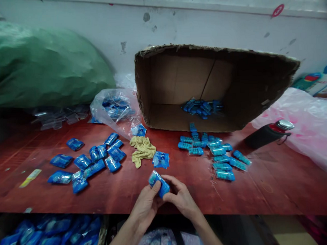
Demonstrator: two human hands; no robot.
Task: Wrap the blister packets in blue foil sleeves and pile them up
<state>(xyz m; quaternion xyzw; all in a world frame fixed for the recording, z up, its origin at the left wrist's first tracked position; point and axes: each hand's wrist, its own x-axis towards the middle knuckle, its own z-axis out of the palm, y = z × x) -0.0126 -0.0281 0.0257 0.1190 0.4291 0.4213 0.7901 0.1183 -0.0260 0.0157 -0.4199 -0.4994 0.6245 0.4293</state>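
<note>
Blue, glossy and plastic-wrapped, a small packet [159,184] sits between the left hand [147,201] and right hand [181,197], at six o'clock on the red worktop [188,186]; both hands' fingers are curled nearly closed around it. Crumpled yellow cloth [142,150] lies just beyond, towards eleven o'clock, beside a flat blue printed card [160,159].

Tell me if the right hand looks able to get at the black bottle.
Likely yes, once the right hand lets go of the blue packet: the black bottle stands uncovered, and bare tabletop leaves a way round the turquoise packs.
</note>
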